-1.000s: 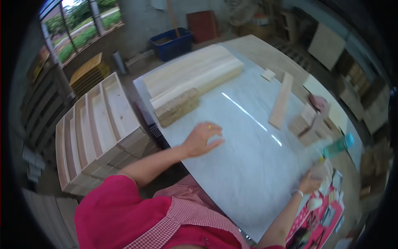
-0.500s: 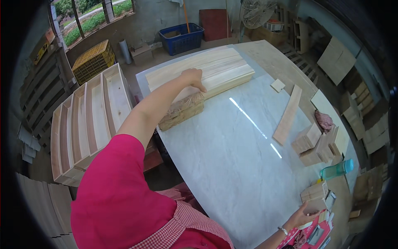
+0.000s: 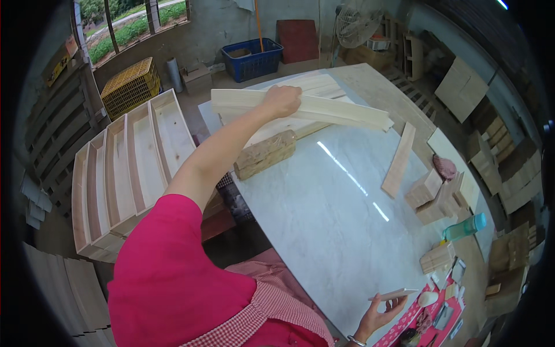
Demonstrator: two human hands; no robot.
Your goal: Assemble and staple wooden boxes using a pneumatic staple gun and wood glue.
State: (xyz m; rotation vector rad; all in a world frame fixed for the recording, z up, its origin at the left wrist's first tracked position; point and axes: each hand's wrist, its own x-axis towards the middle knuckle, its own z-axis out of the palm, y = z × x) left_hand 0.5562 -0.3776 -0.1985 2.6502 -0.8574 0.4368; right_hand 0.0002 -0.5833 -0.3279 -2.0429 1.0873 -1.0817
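Left hand (image 3: 282, 100) closed on long slats (image 3: 300, 107) above worktop's (image 3: 324, 220) far edge; right hand (image 3: 378, 315) pinching small strip (image 3: 393, 295). One-handed grip risks slats fanning, slipping.

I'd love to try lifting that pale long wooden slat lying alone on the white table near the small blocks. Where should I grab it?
Take the pale long wooden slat around its middle, grip across the narrow width, coming from above on its open left side. It lies flat on the white marble table, and the small wooden blocks crowd its right, near end.
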